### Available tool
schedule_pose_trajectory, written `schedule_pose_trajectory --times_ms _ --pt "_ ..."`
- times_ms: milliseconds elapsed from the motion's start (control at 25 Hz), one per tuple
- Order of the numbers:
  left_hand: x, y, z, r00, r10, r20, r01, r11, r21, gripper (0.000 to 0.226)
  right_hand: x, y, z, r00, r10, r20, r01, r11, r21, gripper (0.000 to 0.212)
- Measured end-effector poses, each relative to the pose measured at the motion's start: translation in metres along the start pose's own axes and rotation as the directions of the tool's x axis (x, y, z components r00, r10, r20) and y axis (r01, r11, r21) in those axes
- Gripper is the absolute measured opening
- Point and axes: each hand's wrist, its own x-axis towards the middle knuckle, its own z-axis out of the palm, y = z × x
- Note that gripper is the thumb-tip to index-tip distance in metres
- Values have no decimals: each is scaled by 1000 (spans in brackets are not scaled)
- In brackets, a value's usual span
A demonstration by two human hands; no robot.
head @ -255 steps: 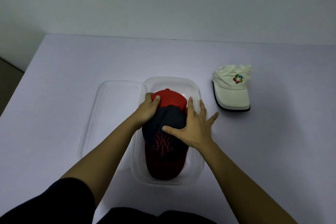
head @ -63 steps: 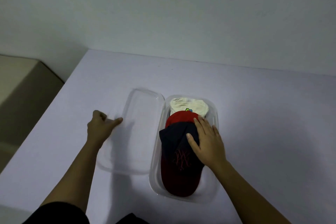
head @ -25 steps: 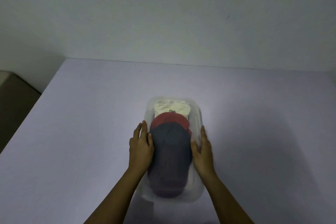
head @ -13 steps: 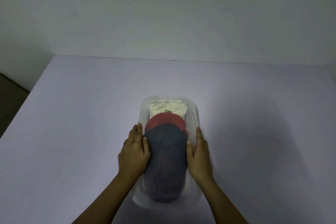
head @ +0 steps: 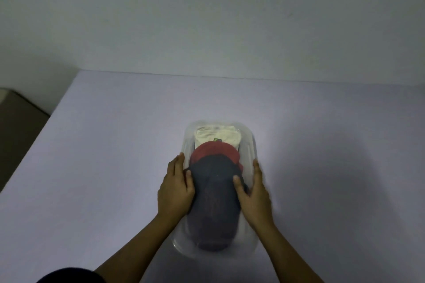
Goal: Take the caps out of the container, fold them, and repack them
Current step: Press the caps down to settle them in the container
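Observation:
A clear plastic container (head: pixel 251 145) stands on the table with its translucent lid (head: pixel 246 160) on top. Through the lid I see three folded caps in a row: a white cap (head: pixel 217 136) at the far end, a red cap (head: pixel 213 151) in the middle and a dark blue cap (head: pixel 213 197) nearest me. My left hand (head: pixel 176 189) lies flat along the lid's left edge, thumb on top. My right hand (head: pixel 254 194) lies flat along the right edge in the same way. Both press down on the lid.
The container sits near the middle of a pale lilac table (head: pixel 103 149). The table's left edge drops to a darker floor (head: pixel 18 119). A plain wall (head: pixel 207 18) rises behind the far edge.
The white cap went into the container and the lid moved from the left of it onto its top. Both hands came onto the lid's sides and have slid slightly towards me.

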Motion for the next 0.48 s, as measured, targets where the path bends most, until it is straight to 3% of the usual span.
schedule_pose_trajectory --times_ms 120,280,400,480 --pt "8 3 -6 1000 25 7 -25 999 32 46 0 -2 -4 999 24 47 -27 998 49 86" --pt "50 21 -7 996 93 8 -93 984 149 53 -1 -2 -3 997 54 51 -56 997 52 87" --pt "90 34 2 977 196 81 -210 950 231 58 -1 -4 -2 997 64 50 -66 997 42 86" --pt "106 34 8 974 193 121 -220 935 278 58 0 -3 -2 996 70 54 -72 997 36 87"
